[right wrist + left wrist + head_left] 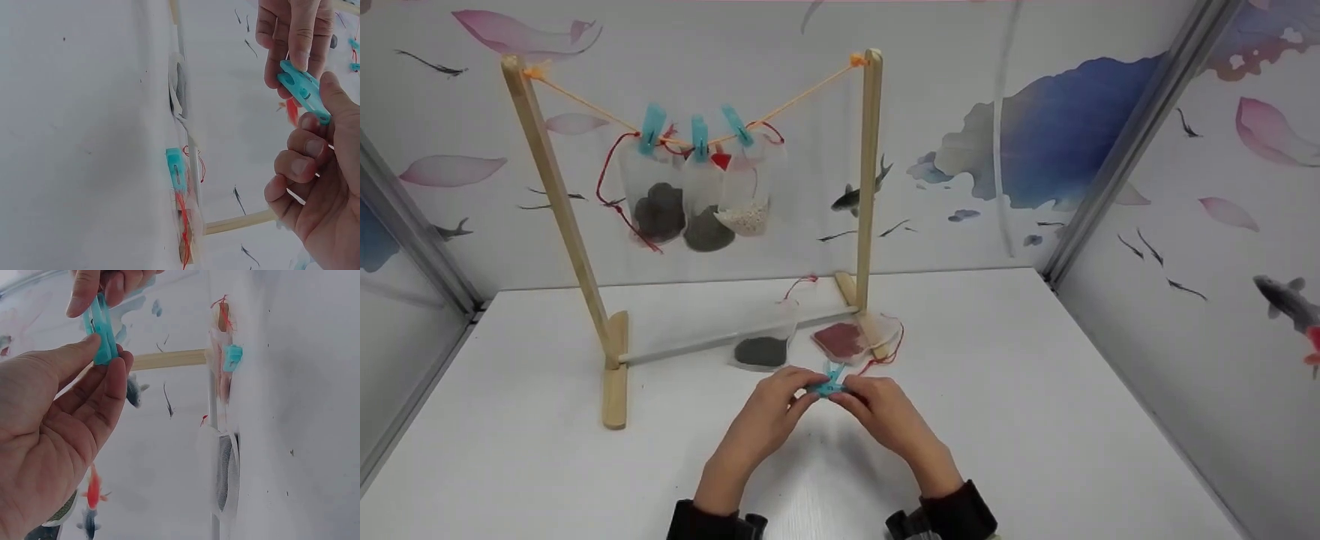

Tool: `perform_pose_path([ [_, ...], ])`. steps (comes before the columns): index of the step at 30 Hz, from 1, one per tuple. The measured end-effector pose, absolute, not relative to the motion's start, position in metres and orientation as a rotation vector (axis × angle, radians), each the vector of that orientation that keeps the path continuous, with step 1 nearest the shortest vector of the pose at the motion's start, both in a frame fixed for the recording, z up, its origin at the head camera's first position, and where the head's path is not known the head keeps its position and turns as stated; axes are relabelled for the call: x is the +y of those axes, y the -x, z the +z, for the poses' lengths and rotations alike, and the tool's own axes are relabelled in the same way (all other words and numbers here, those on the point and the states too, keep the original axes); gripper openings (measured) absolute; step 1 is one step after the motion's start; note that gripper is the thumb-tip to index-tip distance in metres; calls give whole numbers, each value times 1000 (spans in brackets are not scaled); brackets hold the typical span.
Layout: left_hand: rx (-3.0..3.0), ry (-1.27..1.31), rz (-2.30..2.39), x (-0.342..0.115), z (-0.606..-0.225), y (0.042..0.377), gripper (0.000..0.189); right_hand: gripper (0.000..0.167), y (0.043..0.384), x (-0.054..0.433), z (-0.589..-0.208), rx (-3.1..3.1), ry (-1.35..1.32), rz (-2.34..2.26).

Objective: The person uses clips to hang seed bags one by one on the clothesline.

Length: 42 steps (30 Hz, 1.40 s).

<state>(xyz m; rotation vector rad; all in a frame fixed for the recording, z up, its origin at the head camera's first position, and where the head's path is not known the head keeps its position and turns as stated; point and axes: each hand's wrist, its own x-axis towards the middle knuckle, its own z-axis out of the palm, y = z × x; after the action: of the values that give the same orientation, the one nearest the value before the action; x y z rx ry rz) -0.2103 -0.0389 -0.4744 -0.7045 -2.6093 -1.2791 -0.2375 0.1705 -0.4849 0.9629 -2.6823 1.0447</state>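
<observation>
My left hand and right hand meet over the front of the table. Between them they pinch a light-blue plastic clothespin, thumb and fingertips of each hand at opposite ends of it. A second blue clothespin lies on the table just beyond the hands. Close behind it rests a sheer drawstring pouch of reddish-brown material with a red cord. To its left is a similar pouch with dark contents.
A wooden stand carries a sagging orange string. Three blue clothespins on the string hold sheer pouches with grey and whitish contents. A pale crossbar joins the stand's feet. Printed panels enclose the table.
</observation>
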Motion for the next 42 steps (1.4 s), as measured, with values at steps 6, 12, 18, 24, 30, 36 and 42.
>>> perform_pose_path([
  [6,-2608,689,-1270,-32,-472,217,27,29,244,174,-487,-2514,-989,1036],
  [12,-2574,612,-1322,-32,-469,225,33,27,250,178,-487,-2406,-953,1005],
  [18,-2582,260,-1269,-42,-473,246,29,26,254,180,-487,-2371,-819,1030],
  [24,-2706,65,-1076,-59,-484,287,38,30,257,180,-495,-2358,-754,1070],
  [30,-2818,-32,-876,-73,-498,319,50,30,255,179,-504,-2373,-772,1162],
  [36,-2807,-30,-776,-79,-510,332,55,29,250,173,-510,-2409,-792,1188],
  [42,-2754,68,-896,-80,-495,333,24,25,262,172,-487,-2401,-754,1065],
])
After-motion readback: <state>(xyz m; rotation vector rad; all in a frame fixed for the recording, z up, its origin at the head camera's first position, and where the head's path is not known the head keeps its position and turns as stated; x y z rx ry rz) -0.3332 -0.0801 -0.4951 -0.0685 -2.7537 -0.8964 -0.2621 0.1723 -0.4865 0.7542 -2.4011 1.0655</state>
